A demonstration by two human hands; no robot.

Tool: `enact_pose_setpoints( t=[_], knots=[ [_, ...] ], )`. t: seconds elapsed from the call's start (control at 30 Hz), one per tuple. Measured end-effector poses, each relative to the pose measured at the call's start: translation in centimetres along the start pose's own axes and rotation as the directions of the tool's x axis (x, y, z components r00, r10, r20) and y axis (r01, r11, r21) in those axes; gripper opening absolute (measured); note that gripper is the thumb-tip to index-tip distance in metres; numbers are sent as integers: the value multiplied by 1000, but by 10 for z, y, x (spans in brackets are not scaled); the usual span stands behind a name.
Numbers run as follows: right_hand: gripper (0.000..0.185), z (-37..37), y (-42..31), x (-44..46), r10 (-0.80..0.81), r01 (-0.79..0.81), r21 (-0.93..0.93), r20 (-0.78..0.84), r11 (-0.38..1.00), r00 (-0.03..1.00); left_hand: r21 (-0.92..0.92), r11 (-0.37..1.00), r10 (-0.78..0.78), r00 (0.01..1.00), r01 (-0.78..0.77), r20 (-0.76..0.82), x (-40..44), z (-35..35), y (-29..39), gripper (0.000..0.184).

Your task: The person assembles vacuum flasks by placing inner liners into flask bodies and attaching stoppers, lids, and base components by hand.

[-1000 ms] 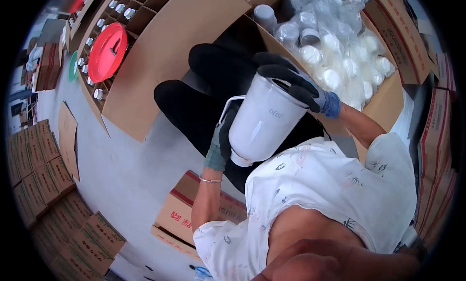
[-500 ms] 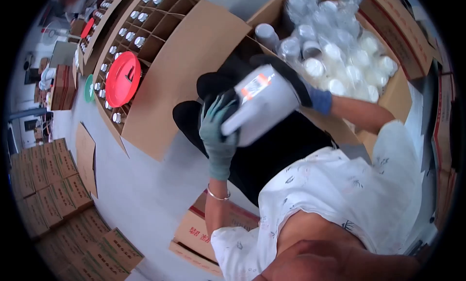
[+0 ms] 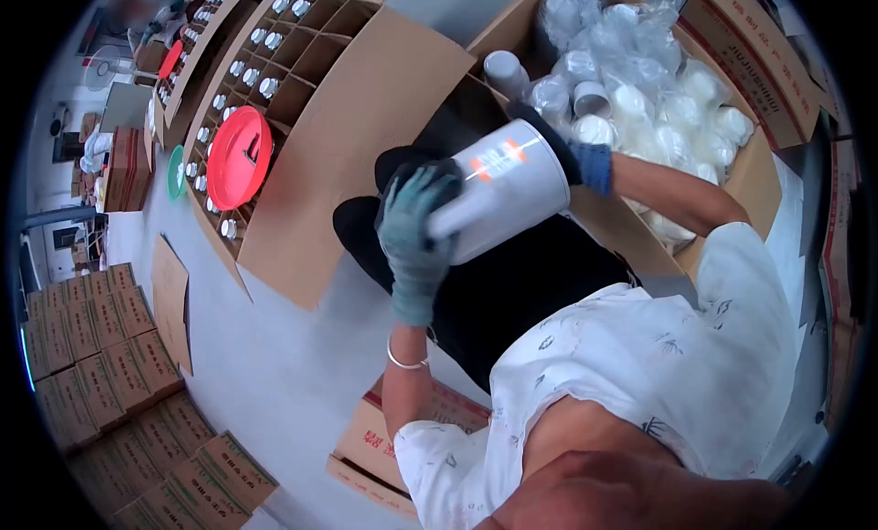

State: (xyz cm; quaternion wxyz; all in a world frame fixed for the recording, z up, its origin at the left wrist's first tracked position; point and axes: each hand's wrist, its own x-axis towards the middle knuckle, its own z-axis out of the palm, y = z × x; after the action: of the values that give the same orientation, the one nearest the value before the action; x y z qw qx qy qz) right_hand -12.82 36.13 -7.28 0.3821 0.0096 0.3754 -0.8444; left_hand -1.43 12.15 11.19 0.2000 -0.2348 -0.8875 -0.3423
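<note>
A white cylindrical container (image 3: 521, 178) with an orange-marked label lies tilted above my lap, its wide end up and to the right. My left hand (image 3: 416, 233), in a grey-green glove, wraps round its narrower lower end, where a white handle shows blurred. Against the wide end is my right hand (image 3: 553, 146), in a dark glove with a blue cuff; its fingers are partly hidden behind the container. The container is between both hands.
An open carton (image 3: 722, 224) of bagged white containers stands at upper right. At upper left, a divided carton (image 3: 366, 155) holds white-capped bottles and a red dish (image 3: 240, 158). Stacked cartons (image 3: 110, 374) fill the lower left. A co-worker (image 3: 133, 13) is far off at top left.
The container has turned, so its labelled side now shows instead of the side with grey lettering. My left hand has shifted over its narrower end. The surroundings have shifted slightly right in view.
</note>
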Motion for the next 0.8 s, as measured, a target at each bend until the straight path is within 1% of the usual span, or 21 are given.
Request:
enact_pose_setpoints(
  t=[0.03,0.07,0.1,0.13,0.17,0.2,0.23,0.27,0.3,0.37,0.4,0.43,0.5,0.53,0.57,0.6,0.63,0.67,0.73,0.77,0.8],
  knots=[
    [46,49,-31,-28,-140,149,-162,65,976,988,-322,897,-326,945,303,-19,-12,0,-13,27],
    [48,103,-64,-58,-277,303,-303,129,904,952,-229,916,-318,944,329,85,-16,-4,-29,27],
    [50,118,-77,-70,-317,394,-482,236,782,918,-132,926,-327,925,355,192,-23,-7,-40,27],
    [51,125,-80,-73,-324,489,-604,367,630,872,-606,236,-762,532,759,369,-29,2,-40,31],
    [53,132,-83,-73,-324,537,-641,429,548,843,-521,525,-716,680,673,157,-31,5,-38,32],
    [55,134,-83,-70,-318,531,-641,427,553,847,-362,761,-587,809,538,-32,-31,6,-35,33],
    [54,134,-77,-70,-288,426,-571,319,702,903,-326,832,-505,857,450,-107,-19,5,-18,33],
    [54,133,-71,-70,-253,322,-462,207,826,945,-276,891,-415,892,359,-180,-8,4,0,33],
    [52,118,-54,-55,-340,415,-476,239,776,909,-70,965,-263,943,253,-204,1,1,10,35],
    [48,94,-43,-24,-482,590,-503,340,632,807,-164,957,-271,936,237,-225,-7,-2,-2,34],
    [48,103,-43,-29,-460,544,-532,296,649,837,-233,943,-295,924,239,-245,-13,-4,-7,33],
    [48,120,-53,-40,-439,501,-557,254,662,862,-360,877,-412,883,318,-225,-16,-5,-8,33],
    [49,149,-84,-49,-407,438,-612,200,659,891,-370,816,-538,818,444,-206,-28,-13,-27,30],
    [51,150,-90,-46,-460,496,-654,245,572,854,-377,736,-643,754,562,-132,-37,-21,-38,31],
    [51,153,-104,-49,-521,631,-691,414,353,746,-592,547,-744,667,592,-21,-47,-23,-44,35],
    [47,152,-118,-47,-421,708,-688,600,161,680,-660,491,-747,665,569,17,-58,-22,-52,37],
    [44,151,-125,-42,-279,773,-633,747,-24,603,-723,425,-747,662,544,60,-67,-22,-58,39],
    [41,151,-118,-37,-230,828,-552,822,-94,522,-718,411,-742,664,562,95,-76,-22,-63,39],
    [41,158,-124,-39,-123,834,-535,845,-138,521,-708,377,-722,668,597,179,-82,-21,-67,39],
    [41,161,-127,-40,-69,833,-529,848,-162,525,-735,341,-747,643,586,167,-85,-19,-67,37],
    [40,163,-126,-38,-35,815,-562,826,-144,563,-762,303,-770,618,572,158,-86,-17,-65,35]
  ],
)
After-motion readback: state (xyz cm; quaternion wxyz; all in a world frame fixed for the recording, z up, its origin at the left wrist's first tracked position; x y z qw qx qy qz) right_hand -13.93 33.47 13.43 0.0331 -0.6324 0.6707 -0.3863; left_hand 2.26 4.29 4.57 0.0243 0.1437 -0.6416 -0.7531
